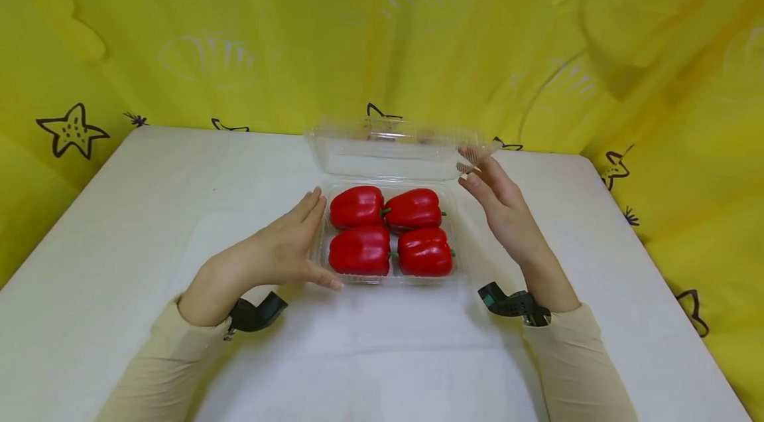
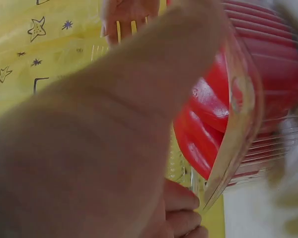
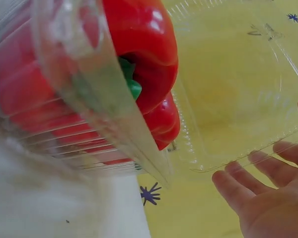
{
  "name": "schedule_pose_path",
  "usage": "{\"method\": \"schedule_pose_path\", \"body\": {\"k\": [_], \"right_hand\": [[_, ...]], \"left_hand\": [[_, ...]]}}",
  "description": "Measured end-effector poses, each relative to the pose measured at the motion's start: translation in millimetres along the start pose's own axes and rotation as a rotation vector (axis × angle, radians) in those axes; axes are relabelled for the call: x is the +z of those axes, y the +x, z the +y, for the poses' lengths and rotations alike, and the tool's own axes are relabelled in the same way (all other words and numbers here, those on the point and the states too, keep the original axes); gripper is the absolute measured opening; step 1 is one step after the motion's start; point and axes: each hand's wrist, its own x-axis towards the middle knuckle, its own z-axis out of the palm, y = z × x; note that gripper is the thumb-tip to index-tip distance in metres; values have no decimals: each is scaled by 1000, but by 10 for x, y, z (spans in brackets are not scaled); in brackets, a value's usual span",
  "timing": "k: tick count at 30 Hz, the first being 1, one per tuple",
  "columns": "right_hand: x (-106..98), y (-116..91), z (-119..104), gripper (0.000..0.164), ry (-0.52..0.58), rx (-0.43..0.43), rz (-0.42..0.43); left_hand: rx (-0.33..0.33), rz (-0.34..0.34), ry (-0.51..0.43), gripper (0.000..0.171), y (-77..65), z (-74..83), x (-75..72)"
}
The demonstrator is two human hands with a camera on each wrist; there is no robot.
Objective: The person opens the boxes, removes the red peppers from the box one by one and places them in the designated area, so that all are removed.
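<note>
A clear plastic clamshell container [image 1: 412,281] lies in the middle of the table with its lid [image 1: 382,166] raised at the back. Several red bell peppers [image 1: 359,251] with green stems sit inside in two rows. My left hand [image 1: 285,246] rests along the container's left side, fingers extended and thumb near the front corner. My right hand [image 1: 504,206] is at the raised lid's right edge. Its fingertips show through the clear plastic, and the fingers [image 3: 265,173] are nearly straight against the lid's outer side. The thumb stands apart from them.
A white table [image 1: 382,369] lies under everything. Behind it and along both sides hangs a yellow curtain [image 1: 298,24] with drawn starfish and fish. A black wrist mount [image 1: 256,314] sits on the left wrist, another mount [image 1: 513,304] on the right.
</note>
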Motion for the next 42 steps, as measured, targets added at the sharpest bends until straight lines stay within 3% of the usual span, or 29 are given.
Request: {"method": "schedule_pose_path", "body": {"k": [5,13,19,25,29,36,42], "right_hand": [[32,10,51,47,60,-12,5],[65,0,156,50,180,-54,-6],[46,1,216,55,217,-30,-22],[21,19,265,58,320,30,-43],[-3,26,308,58,351,117,-57],[-46,36,366,61,360,232,-106],[-78,31,370,60,295,288,-139]], "left_hand": [[-18,14,68,135,-14,10,-16],[-8,16,94,133,-30,31,-18],[-9,8,104,131,-55,65,-13],[-2,-2,113,130,-82,101,-14],[-1,-20,130,130,-92,134,-10],[-7,-26,149,130,-96,191,11],[-8,-38,178,130,-126,233,24]]}}
